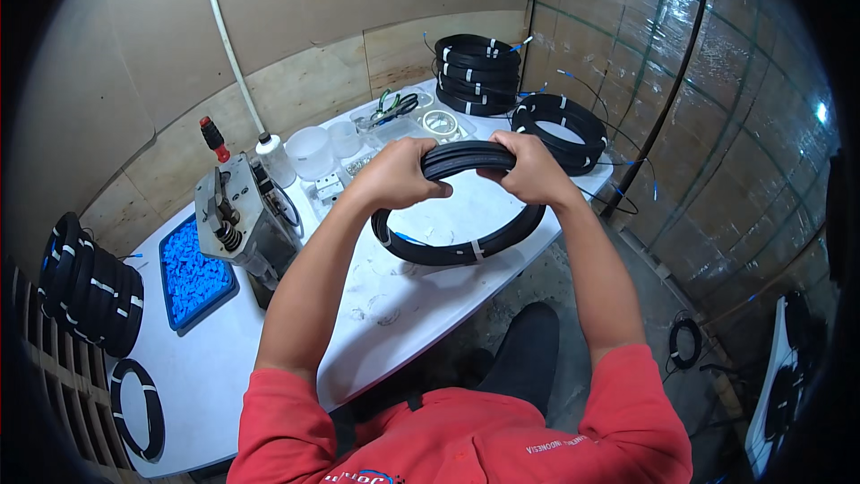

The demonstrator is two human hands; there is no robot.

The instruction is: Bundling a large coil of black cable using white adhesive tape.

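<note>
A: What do the hands hold now?

B: Both hold one black cable coil [461, 206], over the near edge of the white table [224, 367]. The left hand [400, 175] is closed around the top of the ring, and the right hand [528, 170] is closed on the same top part, just beside it. The ring hangs down from the hands toward the table, tilted, and its width runs from left to right.

A: Which hand is nearer to the coil?

B: Neither one, both grip it.

A: And further away?

B: At the left side stands a grey metal machine [242, 220], and beside it a tray of blue small parts [193, 273]. At the far edge there are stacked black coils [479, 72] and one more coil [560, 130] near the right corner.
</note>
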